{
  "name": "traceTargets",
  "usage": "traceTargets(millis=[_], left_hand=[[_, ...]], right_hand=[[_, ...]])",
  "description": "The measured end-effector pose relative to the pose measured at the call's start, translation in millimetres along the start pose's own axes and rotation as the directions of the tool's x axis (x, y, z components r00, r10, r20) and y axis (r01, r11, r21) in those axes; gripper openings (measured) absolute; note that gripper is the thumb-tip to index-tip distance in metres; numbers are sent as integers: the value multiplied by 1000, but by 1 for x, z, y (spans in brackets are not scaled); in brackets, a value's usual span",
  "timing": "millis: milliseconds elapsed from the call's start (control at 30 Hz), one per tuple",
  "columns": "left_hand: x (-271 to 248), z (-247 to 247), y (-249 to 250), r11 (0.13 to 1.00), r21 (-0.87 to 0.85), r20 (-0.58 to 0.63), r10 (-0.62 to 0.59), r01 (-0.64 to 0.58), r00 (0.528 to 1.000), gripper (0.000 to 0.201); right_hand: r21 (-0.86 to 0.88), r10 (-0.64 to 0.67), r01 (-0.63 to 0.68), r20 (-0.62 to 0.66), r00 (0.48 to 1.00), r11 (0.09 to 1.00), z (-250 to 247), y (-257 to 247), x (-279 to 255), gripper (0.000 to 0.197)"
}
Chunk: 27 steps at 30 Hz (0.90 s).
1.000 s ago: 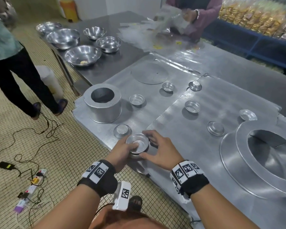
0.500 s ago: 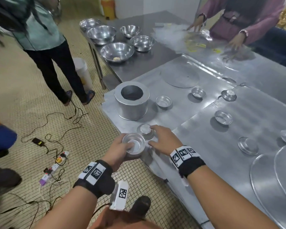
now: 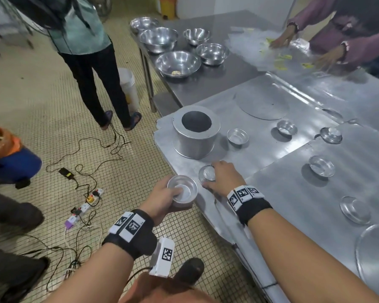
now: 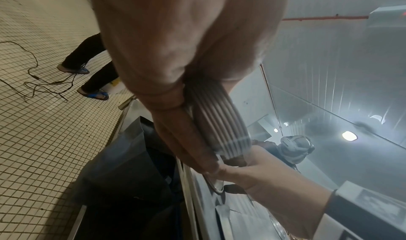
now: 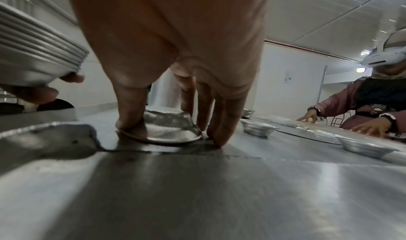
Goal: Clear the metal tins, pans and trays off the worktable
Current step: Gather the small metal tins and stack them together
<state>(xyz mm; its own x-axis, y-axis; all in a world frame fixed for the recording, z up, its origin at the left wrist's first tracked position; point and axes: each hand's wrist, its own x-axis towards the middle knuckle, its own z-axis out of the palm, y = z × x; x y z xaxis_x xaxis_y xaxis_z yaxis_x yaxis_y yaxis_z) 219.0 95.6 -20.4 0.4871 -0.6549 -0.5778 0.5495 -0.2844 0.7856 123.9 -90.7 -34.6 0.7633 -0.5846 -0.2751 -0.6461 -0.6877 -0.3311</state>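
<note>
My left hand (image 3: 171, 193) grips a stack of small metal tins (image 3: 182, 191) just off the worktable's near corner; the stack's ribbed rims (image 4: 215, 118) show in the left wrist view. My right hand (image 3: 212, 173) is set over an upside-down tin (image 3: 207, 173) on the worktable (image 3: 260, 154). Its thumb and fingers pinch this tin (image 5: 164, 127) at the rim. Several more small tins lie further out, among them two (image 3: 237, 136) (image 3: 321, 166). A tall ring pan (image 3: 195, 136) stands behind my right hand.
A flat round tray (image 3: 263, 101) and a large round pan (image 3: 374, 254) lie on the table. Steel bowls (image 3: 177, 63) sit on the far table, where a person (image 3: 337, 40) works. Another person (image 3: 85, 51) stands left by a white bucket (image 3: 127, 88). Cables (image 3: 83, 206) cross the floor.
My right hand left the stack and went to the upside-down tin. My left hand carried the stack slightly left, off the table's edge. The head view swung left.
</note>
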Motion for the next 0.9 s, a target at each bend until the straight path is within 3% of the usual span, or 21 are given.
traceTargets(millis=[200,333,433,533,667,900], left_hand=[[2,9,8,1000,13,12,8,-8,1000,32],[6,19,11,999,30,17,10,-10,1000,26],[9,27,12,1000,11,41,6,-7,999,33],[9,35,14,1000,21,138,-10,7,990,53],[7,46,15,999,32,219,-20,13,976,60],[7,62,9,1000,-20,232,-11,16,973,35]], right_hand=[[294,6,53,-195,981,954,-14,2,-15,60],[432,-28,250,-458,889,866,-22,2,-30,71],[454,-60,354,-543,837,818,-26,-2,-41,70],[460,-108,409,-551,828,788,-28,-6,-54,70],[459,-141,430,-539,831,778,-22,-3,-67,63],[472,-147,388,-469,871,792,-14,13,-85,51]])
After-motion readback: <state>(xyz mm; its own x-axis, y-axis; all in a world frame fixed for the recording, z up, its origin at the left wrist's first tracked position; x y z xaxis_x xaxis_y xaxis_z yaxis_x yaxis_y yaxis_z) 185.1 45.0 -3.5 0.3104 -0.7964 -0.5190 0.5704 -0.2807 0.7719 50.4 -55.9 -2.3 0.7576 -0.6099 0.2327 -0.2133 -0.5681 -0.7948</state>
